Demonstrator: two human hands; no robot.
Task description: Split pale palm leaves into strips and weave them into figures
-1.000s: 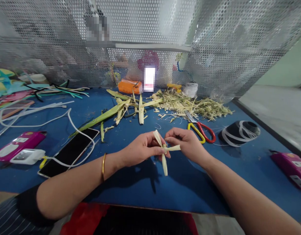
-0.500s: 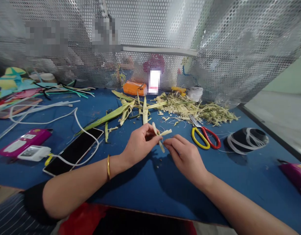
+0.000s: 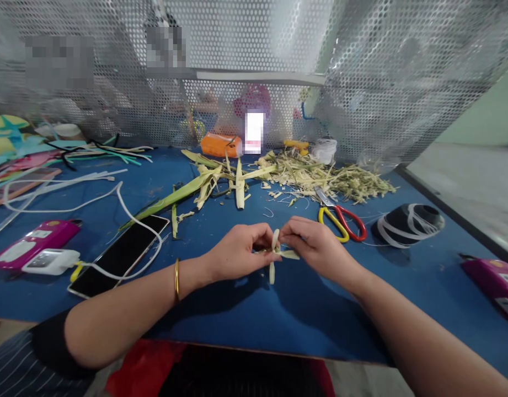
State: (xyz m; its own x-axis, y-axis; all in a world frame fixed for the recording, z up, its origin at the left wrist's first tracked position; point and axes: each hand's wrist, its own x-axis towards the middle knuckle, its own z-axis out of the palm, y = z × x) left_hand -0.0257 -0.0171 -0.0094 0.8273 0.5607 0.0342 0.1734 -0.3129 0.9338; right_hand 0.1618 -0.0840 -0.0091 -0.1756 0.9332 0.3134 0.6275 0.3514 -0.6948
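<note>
Both my hands meet over the middle of the blue table [image 3: 278,309]. My left hand [image 3: 237,255] and my right hand [image 3: 315,245] each pinch a small piece of crossed pale leaf strips [image 3: 274,255] held just above the table. One strip end hangs down below my fingers and another sticks out to the right. A gold bangle sits on my left wrist.
Loose leaf strips [image 3: 220,182] and a heap of cuttings [image 3: 320,176] lie behind my hands. Red and yellow scissors [image 3: 340,218] and a black spool [image 3: 411,220] are to the right. A phone [image 3: 117,256] with a white cable, pink devices and an orange box sit around. Perforated metal screen at the back.
My right hand has come back up onto the leaf piece, and both hands have drawn nearer to me; the piece has turned so one strip hangs down.
</note>
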